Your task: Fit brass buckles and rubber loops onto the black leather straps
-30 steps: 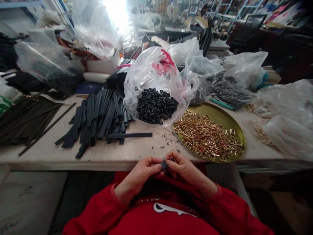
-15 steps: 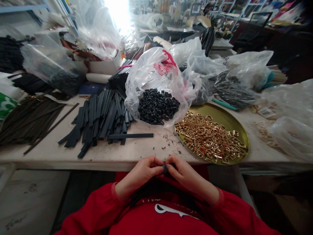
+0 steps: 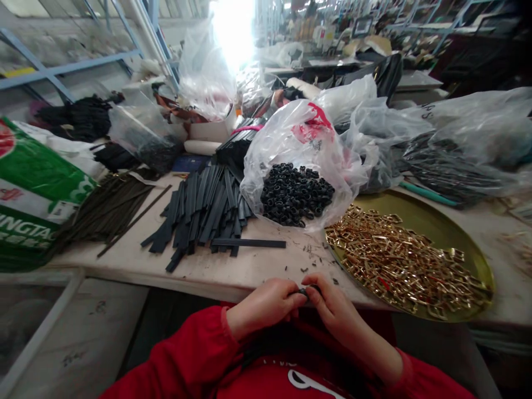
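At the table's front edge, my left hand (image 3: 272, 302) and my right hand (image 3: 337, 310) meet with fingers pinched. Between their fingertips is a small part of a black strap (image 3: 303, 291); the rest of it is hidden by my fingers. Beyond my hands, one black strap (image 3: 249, 243) lies crosswise beside a pile of similar black straps (image 3: 208, 202). A clear plastic bag (image 3: 270, 133) lies open towards me, holding many small black loops (image 3: 295, 194). To the right, gold metal buckles (image 3: 399, 260) heap up on a round gold tray (image 3: 449, 224).
Dark brown strips (image 3: 112, 208) lie at the left by a green and white sack (image 3: 37, 199). More plastic bags (image 3: 440, 144) crowd the back of the table, with a teal pen-like tool (image 3: 430, 193) by the tray. Dark scraps (image 3: 311, 257) dot the tabletop.
The view has swung to the left, so things sit further right and more of the green sack shows. My hands stay pinched together on the dark piece, with slightly shifted fingers.
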### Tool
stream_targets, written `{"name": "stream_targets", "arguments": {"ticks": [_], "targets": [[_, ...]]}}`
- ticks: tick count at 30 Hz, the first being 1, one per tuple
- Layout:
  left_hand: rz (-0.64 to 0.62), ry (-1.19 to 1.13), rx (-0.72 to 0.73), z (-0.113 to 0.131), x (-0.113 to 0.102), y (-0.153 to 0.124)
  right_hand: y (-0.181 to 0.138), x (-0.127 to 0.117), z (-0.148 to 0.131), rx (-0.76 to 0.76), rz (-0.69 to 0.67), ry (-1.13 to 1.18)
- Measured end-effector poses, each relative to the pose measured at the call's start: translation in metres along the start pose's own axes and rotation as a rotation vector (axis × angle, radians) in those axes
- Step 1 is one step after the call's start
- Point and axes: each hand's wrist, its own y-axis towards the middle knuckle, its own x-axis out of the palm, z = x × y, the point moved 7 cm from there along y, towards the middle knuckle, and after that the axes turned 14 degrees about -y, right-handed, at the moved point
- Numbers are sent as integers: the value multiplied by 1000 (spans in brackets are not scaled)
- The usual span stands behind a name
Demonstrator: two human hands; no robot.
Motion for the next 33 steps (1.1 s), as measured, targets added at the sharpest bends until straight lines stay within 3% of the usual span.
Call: {"name": "stream_targets", "arguments": {"ticks": [5,10,12,15,18,21,25,26,28,30,32,33], "targets": [[89,379,176,15,-2,5,2,3,-4,-24,31,33],[224,483,236,21,-12,13,21,-1,1,31,128,-88],[309,495,266,23,-25,13,35,-6,6,56,154,-188],[543,500,317,25,-59,3,53,-16,11,87,214,-378],[734,488,187,9,-94,-8,63,-18,9,53,218,-570],[792,485,112,-1,-109,-15,60,-23,2,19,260,-580],[776,399,347,28,-87,-35,51,-38,-7,12,328,-230],[718,335,434,38,-75,-41,51,-39,-7,35,294,-66],[481,167,554,53,-43,-47,52,-36,-7,105,172,313],[270,36,571,58,-16,-47,54,-30,-10,174,71,628],[259,-108,528,52,-9,-44,56,-28,-11,224,47,783],[313,-196,479,44,-12,-40,57,-28,-10,244,51,810]]}}
